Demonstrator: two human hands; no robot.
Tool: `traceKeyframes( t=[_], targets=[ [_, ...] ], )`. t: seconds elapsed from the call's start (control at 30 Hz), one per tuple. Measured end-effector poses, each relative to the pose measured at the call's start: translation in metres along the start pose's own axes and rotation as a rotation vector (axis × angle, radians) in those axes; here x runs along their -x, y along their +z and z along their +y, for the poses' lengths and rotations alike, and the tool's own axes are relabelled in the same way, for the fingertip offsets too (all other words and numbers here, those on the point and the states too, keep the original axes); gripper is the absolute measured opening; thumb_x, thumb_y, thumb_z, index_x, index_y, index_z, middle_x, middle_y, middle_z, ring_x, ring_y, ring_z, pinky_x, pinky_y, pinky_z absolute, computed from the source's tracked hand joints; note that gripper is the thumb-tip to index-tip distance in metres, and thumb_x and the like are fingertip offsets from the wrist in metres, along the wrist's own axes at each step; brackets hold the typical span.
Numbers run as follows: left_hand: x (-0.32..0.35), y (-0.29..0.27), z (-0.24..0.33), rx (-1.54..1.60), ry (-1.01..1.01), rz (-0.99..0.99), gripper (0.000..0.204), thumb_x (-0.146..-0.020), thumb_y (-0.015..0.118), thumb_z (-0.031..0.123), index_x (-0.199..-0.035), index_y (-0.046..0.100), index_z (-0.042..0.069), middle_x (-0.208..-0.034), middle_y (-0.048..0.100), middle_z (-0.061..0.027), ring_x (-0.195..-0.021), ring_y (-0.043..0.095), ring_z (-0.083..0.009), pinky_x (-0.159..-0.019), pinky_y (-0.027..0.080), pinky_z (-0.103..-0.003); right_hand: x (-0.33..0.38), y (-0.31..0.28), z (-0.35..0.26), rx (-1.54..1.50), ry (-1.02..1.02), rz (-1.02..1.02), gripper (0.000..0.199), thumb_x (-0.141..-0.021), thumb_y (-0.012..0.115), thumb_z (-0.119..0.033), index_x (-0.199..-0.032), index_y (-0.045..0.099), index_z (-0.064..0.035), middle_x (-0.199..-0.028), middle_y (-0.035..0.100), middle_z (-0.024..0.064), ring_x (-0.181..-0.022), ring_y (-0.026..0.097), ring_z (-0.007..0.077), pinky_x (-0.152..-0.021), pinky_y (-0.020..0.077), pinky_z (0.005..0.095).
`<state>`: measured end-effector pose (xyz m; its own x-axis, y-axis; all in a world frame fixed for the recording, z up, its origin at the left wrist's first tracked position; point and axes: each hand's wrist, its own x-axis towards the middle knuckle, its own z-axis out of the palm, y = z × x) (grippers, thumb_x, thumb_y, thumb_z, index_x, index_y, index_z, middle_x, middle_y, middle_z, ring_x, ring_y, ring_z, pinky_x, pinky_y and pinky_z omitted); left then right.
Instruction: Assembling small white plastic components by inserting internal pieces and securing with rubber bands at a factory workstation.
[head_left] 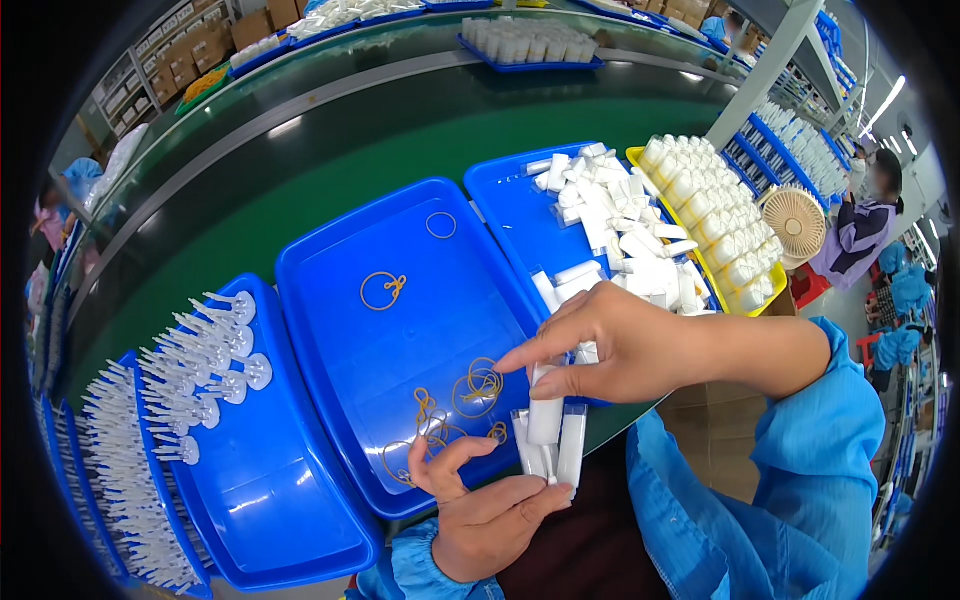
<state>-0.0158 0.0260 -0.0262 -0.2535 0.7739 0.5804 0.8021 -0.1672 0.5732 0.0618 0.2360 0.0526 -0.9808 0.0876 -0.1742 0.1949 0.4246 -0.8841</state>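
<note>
Low in front of me, my left hand (495, 520) pinches a small cluster of white plastic tubes (572, 445) with clear parts. Two of its fingers stick out over the rim of the middle blue tray (350, 215). Just above, my right hand (630, 345) has its thumb and fingers closed on another white tube (545, 420), upright among the cluster. Its index finger reaches over the tray, near a loose tan rubber band (478, 388). Further rubber bands (383, 290) lie in that tray. Beyond my right hand, a pile of white tubes (620, 215) fills part of a second blue tray (500, 180).
At left, a blue tray (270, 500) holds white stemmed pieces (215, 350); more stand densely beside it. On the right is a yellow tray (770, 300) of white-capped containers (710, 210) near a beige fan (795, 225). A green conveyor belt (380, 140) runs behind; other people work farther off.
</note>
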Motion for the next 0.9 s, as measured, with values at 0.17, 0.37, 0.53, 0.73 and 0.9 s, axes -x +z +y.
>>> traceKeyframes(
  t=[0.17, 0.37, 0.53, 0.73, 0.9],
  targets=[
    [0.006, 0.003, 0.002, 0.001, -0.011, -0.053, 0.017, -0.056, 0.077, 0.024, -0.071, 0.070, 0.029, -0.074, 0.058, 0.0154, -0.094, 0.045, -0.0221, -0.097, 0.018, -0.053, 0.002, -0.003, -0.003, -0.107, 0.056, -0.075, 0.028, -0.081, 0.065, -0.012, -0.107, 0.063, -0.0033, -0.090, 0.067, 0.0132, -0.077, 0.063, 0.0144, -0.071, 0.0493, 0.0268],
    [0.001, -0.001, -0.002, 0.042, 0.016, -0.033, 0.019, -0.057, 0.077, 0.021, -0.075, 0.072, 0.026, -0.077, 0.060, 0.0137, -0.094, 0.048, -0.0205, -0.100, 0.014, -0.049, 0.003, -0.009, -0.006, 0.013, 0.075, -0.023, 0.028, -0.082, 0.063, -0.012, -0.107, 0.063, -0.0014, -0.089, 0.067, 0.0116, -0.077, 0.062, 0.0132, -0.072, 0.0489, 0.0268],
    [-0.001, -0.001, -0.002, 0.015, 0.029, -0.060, 0.019, -0.058, 0.076, 0.022, -0.075, 0.072, 0.029, -0.076, 0.059, 0.0148, -0.095, 0.045, -0.0216, -0.100, 0.015, -0.051, 0.003, -0.003, 0.002, -0.010, 0.056, -0.023, 0.027, -0.082, 0.063, -0.012, -0.107, 0.062, -0.0001, -0.089, 0.067, 0.0118, -0.078, 0.062, 0.0129, -0.073, 0.0485, 0.0265],
    [0.004, -0.004, -0.003, 0.034, 0.016, -0.005, 0.021, -0.059, 0.076, 0.021, -0.077, 0.069, 0.028, -0.084, 0.059, 0.0087, -0.098, 0.047, -0.0231, -0.100, 0.012, -0.049, 0.006, 0.007, 0.005, -0.068, 0.067, -0.067, 0.028, -0.081, 0.065, -0.015, -0.107, 0.064, -0.0035, -0.092, 0.065, 0.0140, -0.085, 0.061, 0.0165, -0.076, 0.0469, 0.0291],
    [0.000, 0.007, 0.002, 0.066, -0.142, 0.242, 0.051, -0.060, 0.080, 0.027, -0.103, 0.054, 0.035, -0.104, 0.053, 0.0011, -0.103, 0.044, -0.0266, -0.099, 0.012, -0.051, 0.008, 0.018, 0.002, -0.023, 0.018, -0.025, 0.027, -0.079, 0.066, -0.015, -0.104, 0.065, -0.0056, -0.090, 0.063, 0.0130, -0.087, 0.058, 0.0218, -0.077, 0.0455, 0.0316]
  ],
)
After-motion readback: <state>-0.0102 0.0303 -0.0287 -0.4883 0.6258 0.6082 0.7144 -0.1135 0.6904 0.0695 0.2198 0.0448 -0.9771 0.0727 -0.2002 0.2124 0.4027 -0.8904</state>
